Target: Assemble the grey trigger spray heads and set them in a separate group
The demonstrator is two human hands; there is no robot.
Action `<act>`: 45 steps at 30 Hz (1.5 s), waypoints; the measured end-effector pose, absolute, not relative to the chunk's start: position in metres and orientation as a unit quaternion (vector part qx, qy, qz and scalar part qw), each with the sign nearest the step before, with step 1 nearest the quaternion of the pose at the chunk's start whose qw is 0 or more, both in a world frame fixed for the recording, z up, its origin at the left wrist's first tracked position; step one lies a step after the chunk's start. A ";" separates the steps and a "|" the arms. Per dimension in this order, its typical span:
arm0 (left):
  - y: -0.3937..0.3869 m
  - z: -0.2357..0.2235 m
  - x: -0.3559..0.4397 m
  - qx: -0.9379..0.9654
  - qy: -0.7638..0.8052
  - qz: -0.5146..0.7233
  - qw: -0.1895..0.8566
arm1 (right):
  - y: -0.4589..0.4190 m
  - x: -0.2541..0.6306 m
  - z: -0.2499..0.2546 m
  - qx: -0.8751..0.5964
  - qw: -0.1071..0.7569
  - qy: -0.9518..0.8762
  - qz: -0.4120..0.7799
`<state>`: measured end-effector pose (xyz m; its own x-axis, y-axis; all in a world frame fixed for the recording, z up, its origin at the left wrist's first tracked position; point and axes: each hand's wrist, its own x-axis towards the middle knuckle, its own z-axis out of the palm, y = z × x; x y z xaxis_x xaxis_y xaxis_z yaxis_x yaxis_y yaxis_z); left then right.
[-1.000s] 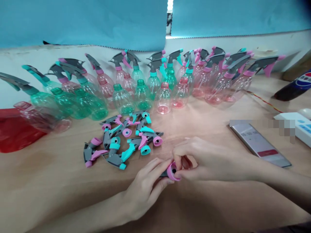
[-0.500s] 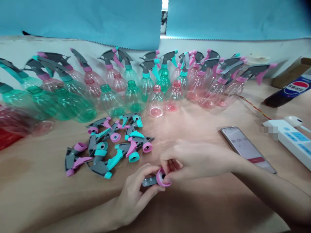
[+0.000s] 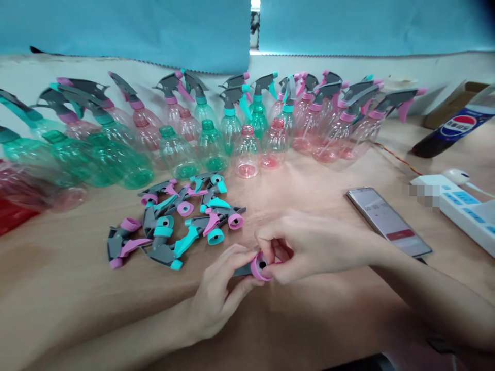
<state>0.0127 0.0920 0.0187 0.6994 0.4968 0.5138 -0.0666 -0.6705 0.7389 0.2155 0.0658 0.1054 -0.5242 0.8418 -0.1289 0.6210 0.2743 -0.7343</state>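
Note:
My left hand (image 3: 214, 293) grips a trigger spray head (image 3: 255, 268) with a grey body and a pink collar. The collar's open end is turned toward my right hand (image 3: 309, 247), whose thumb and fingers are closed on its edge. Inside the collar a dark round hole shows; the rest of the spray head is mostly covered by my fingers. Left of my hands lies a loose pile of grey spray heads (image 3: 160, 252) with pink or turquoise collars and triggers. Behind the pile, an uncapped clear pink bottle (image 3: 247, 152) and an uncapped green bottle (image 3: 212, 147) stand upright.
Several bottles fitted with spray heads (image 3: 342, 129) line the back wall. A phone (image 3: 386, 219) lies to the right, near a white power strip (image 3: 456, 206), an earbud (image 3: 456, 176) and a tilted cola bottle (image 3: 452, 129). Red plastic (image 3: 15, 211) lies at the left edge.
The whole view has shifted slightly. My hands stay together at the pink collar, which has turned a little, and less of the grey body shows.

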 end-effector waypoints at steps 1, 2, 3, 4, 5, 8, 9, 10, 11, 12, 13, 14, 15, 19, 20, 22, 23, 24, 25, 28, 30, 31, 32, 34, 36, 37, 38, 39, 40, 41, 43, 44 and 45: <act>0.092 0.019 0.013 0.840 0.128 0.365 0.380 | 0.065 0.215 0.106 -0.463 0.145 -0.789 0.376; 0.091 0.020 0.014 0.843 0.125 0.365 0.375 | 0.064 0.215 0.106 -0.459 0.144 -0.794 0.373; 0.091 0.020 0.015 0.846 0.122 0.366 0.369 | 0.064 0.215 0.106 -0.456 0.141 -0.796 0.371; 0.091 0.021 0.015 0.848 0.120 0.365 0.365 | 0.063 0.215 0.107 -0.454 0.138 -0.798 0.372; 0.090 0.021 0.016 0.850 0.120 0.363 0.362 | 0.063 0.215 0.107 -0.454 0.135 -0.798 0.373; 0.089 0.022 0.017 0.853 0.126 0.365 0.351 | 0.061 0.216 0.108 -0.450 0.134 -0.801 0.370; 0.089 0.022 0.017 0.854 0.128 0.367 0.346 | 0.061 0.216 0.109 -0.448 0.139 -0.804 0.366; 0.089 0.022 0.017 0.855 0.129 0.369 0.340 | 0.060 0.216 0.109 -0.445 0.142 -0.807 0.361; 0.088 0.021 0.017 0.857 0.130 0.371 0.334 | 0.060 0.216 0.109 -0.444 0.145 -0.809 0.357; 0.088 0.021 0.017 0.859 0.130 0.370 0.330 | 0.059 0.215 0.109 -0.444 0.146 -0.811 0.352; 0.088 0.021 0.017 0.860 0.131 0.368 0.327 | 0.059 0.215 0.110 -0.446 0.145 -0.813 0.346; 0.088 0.021 0.017 0.862 0.131 0.367 0.325 | 0.058 0.214 0.110 -0.448 0.144 -0.814 0.340; 0.088 0.020 0.016 0.863 0.133 0.366 0.321 | 0.058 0.213 0.110 -0.447 0.141 -0.817 0.336; 0.086 0.020 0.014 0.865 0.151 0.362 0.313 | 0.056 0.210 0.109 -0.439 0.143 -0.827 0.321; 0.085 0.020 0.014 0.864 0.157 0.362 0.312 | 0.056 0.208 0.109 -0.436 0.148 -0.830 0.315; 0.084 0.019 0.013 0.863 0.164 0.363 0.311 | 0.056 0.206 0.110 -0.427 0.159 -0.837 0.304; 0.083 0.019 0.012 0.863 0.166 0.363 0.310 | 0.055 0.205 0.110 -0.420 0.165 -0.840 0.300; 0.083 0.019 0.012 0.863 0.168 0.362 0.310 | 0.055 0.204 0.111 -0.415 0.170 -0.843 0.298; 0.082 0.019 0.012 0.863 0.169 0.362 0.308 | 0.054 0.203 0.111 -0.412 0.174 -0.844 0.296; 0.081 0.019 0.012 0.866 0.171 0.368 0.293 | 0.053 0.203 0.111 -0.423 0.182 -0.838 0.292; 0.081 0.019 0.013 0.867 0.179 0.374 0.278 | 0.052 0.203 0.109 -0.434 0.190 -0.832 0.287; 0.081 0.019 0.013 0.867 0.183 0.375 0.271 | 0.052 0.203 0.109 -0.436 0.193 -0.832 0.284; 0.081 0.018 0.013 0.868 0.185 0.375 0.267 | 0.052 0.203 0.108 -0.437 0.195 -0.832 0.279; 0.081 0.017 0.013 0.869 0.183 0.377 0.263 | 0.052 0.204 0.106 -0.440 0.191 -0.835 0.271; 0.081 0.015 0.012 0.869 0.177 0.379 0.264 | 0.051 0.204 0.106 -0.452 0.179 -0.834 0.261; 0.081 0.014 0.012 0.869 0.172 0.379 0.268 | 0.050 0.205 0.106 -0.457 0.171 -0.834 0.259; 0.081 0.014 0.012 0.868 0.166 0.379 0.275 | 0.050 0.206 0.106 -0.460 0.159 -0.835 0.257; 0.081 0.014 0.012 0.867 0.160 0.376 0.286 | 0.050 0.208 0.106 -0.465 0.147 -0.837 0.250; 0.081 0.015 0.012 0.865 0.157 0.372 0.298 | 0.051 0.210 0.105 -0.467 0.139 -0.839 0.241; 0.081 0.015 0.012 0.863 0.157 0.368 0.309 | 0.052 0.212 0.105 -0.467 0.132 -0.842 0.238; 0.081 0.016 0.012 0.859 0.158 0.365 0.322 | 0.056 0.218 0.106 -0.458 0.122 -0.843 0.256; 0.080 0.016 0.013 0.858 0.156 0.367 0.323 | 0.059 0.221 0.106 -0.450 0.119 -0.841 0.277; 0.080 0.016 0.012 0.857 0.153 0.370 0.323 | 0.061 0.224 0.107 -0.439 0.117 -0.838 0.303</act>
<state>0.0125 0.0803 0.0158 0.6789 0.5018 0.5361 0.0236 -0.7446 0.6671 0.2239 0.0610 0.1070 -0.5878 0.8061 -0.0690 0.6637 0.4316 -0.6109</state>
